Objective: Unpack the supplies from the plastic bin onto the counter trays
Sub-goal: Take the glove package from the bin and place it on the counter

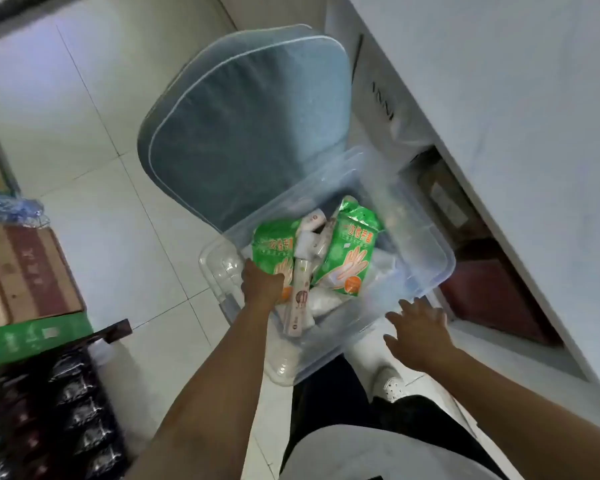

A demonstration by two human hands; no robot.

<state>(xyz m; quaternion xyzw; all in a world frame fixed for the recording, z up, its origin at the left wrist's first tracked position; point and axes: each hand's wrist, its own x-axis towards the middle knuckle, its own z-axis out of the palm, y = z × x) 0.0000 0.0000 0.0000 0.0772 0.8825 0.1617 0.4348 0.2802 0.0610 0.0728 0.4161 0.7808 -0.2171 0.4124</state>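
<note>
Fingers of left hand (262, 282) seemingly grasp green packet (274, 249) in bin (426, 271); right hand (418, 332) released.

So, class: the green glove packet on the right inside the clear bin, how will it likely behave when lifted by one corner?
The green glove packet looks like a soft, crinkled plastic pouch, so it would probably flop and sag. It seems puffy, so likely light for its size. The glossy film may feel slippery, so pinching it with the fingers could slide.
</note>
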